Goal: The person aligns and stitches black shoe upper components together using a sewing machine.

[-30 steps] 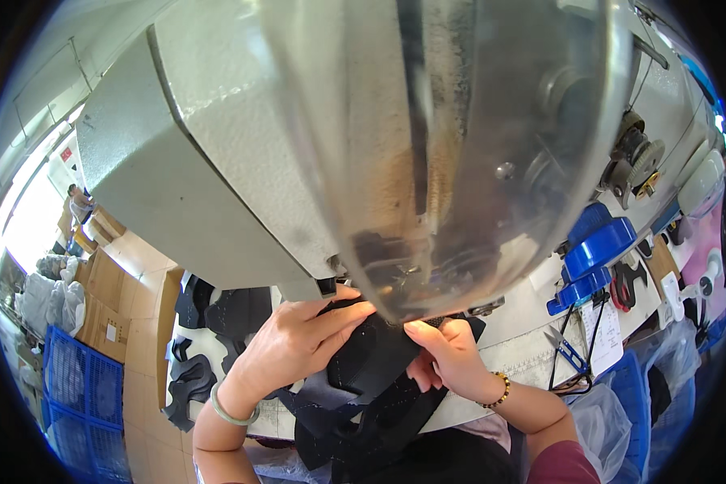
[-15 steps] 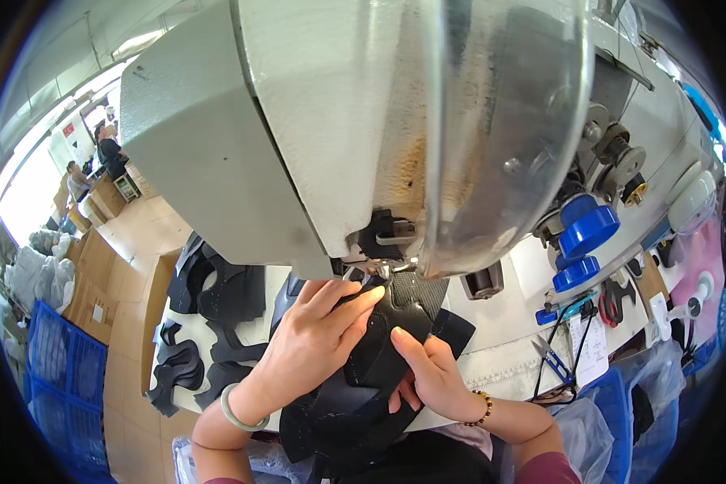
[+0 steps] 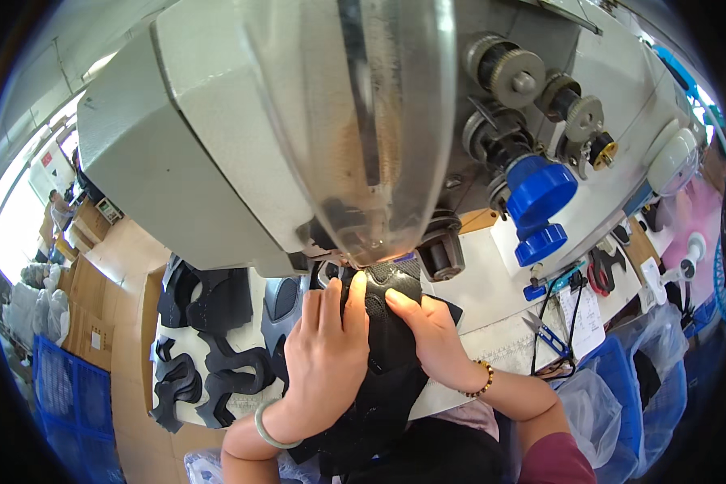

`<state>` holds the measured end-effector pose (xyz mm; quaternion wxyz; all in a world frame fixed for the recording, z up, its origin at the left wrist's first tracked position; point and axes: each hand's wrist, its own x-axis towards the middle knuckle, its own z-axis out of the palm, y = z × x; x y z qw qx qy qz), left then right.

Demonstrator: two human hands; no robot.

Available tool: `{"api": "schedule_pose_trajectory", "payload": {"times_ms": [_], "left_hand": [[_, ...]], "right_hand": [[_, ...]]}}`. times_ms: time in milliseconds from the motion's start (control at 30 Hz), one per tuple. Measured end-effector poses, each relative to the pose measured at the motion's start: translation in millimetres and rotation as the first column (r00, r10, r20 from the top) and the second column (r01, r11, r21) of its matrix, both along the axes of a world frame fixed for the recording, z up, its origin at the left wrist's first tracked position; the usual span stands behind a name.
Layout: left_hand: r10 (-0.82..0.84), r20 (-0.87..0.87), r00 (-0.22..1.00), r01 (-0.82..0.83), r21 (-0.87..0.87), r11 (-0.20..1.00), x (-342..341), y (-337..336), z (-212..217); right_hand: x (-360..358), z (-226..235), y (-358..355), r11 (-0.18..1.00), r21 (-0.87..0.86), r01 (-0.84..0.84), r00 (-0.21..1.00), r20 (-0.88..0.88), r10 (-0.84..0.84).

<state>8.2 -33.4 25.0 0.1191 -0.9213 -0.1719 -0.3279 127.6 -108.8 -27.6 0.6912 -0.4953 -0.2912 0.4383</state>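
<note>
Your left hand (image 3: 327,355) lies flat, fingers open, on black shoe piece (image 3: 391,339) under sewing machine (image 3: 298,137). Your right hand (image 3: 427,331) presses same piece, open too. More black cut pieces (image 3: 210,339) lie left.

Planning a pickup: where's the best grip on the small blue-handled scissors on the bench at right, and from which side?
Take the blue-handled scissors by the handle loops at their lower right end, coming from above on the person's right. They lie flat on the white table, blades pointing up-left toward the right hand, so the handles are the clear end.
</note>
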Motion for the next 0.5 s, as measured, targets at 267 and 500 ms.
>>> {"api": "schedule_pose_trajectory", "payload": {"times_ms": [267,500], "left_hand": [[0.285,-0.075,0.956,-0.261,0.23,0.937,20,-28,-3],[-0.173,0.153,0.973,0.205,-0.222,0.953,-16,2,-1]], "right_hand": [[30,15,3,0.999,0.009,-0.052,0.992,0.118,0.051],[46,22,7,0.988,0.15,-0.031,0.977,0.214,-0.001]]}}
